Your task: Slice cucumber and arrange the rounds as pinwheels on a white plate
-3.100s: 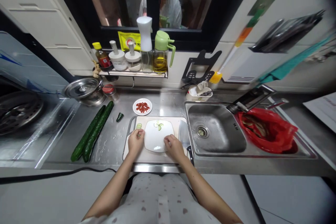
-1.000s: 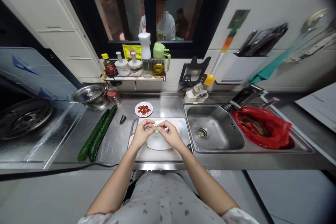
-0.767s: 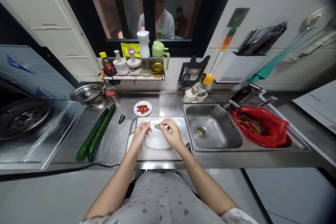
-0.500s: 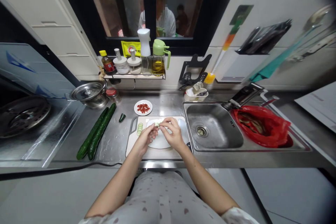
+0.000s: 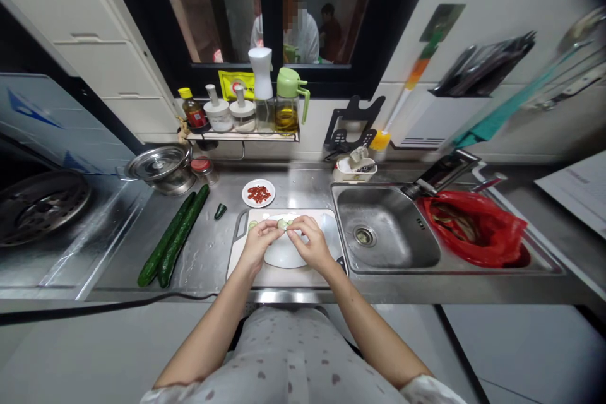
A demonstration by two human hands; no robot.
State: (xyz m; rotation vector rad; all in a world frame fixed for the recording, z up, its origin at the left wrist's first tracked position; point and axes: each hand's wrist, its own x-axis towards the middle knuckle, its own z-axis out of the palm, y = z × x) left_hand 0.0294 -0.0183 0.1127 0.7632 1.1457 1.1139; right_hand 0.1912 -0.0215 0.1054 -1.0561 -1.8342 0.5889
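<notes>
Over a white oval plate (image 5: 284, 257), my left hand (image 5: 259, 242) pinches pale green cucumber slices (image 5: 283, 224) between thumb and fingertips. My right hand (image 5: 310, 243) meets them from the other side, thumb and fingers closed on the slices' right edge. The plate rests on a white cutting board (image 5: 241, 268) with a grey handle. More cucumber slices (image 5: 252, 225) lie at the board's upper left, mostly covered by my left hand. Part of a dark knife handle (image 5: 341, 263) shows at the board's right edge.
Two whole cucumbers (image 5: 177, 237) and a cut cucumber end (image 5: 220, 211) lie left of the board. Behind it stands a small plate (image 5: 246, 198) of red pieces. To the right are a sink (image 5: 386, 227) and a red plastic bag (image 5: 492, 237).
My left hand has shifted up and left, its fingers now gripping the slices' left side and covering most of the slices on the board. My right hand stays nearly in place.
</notes>
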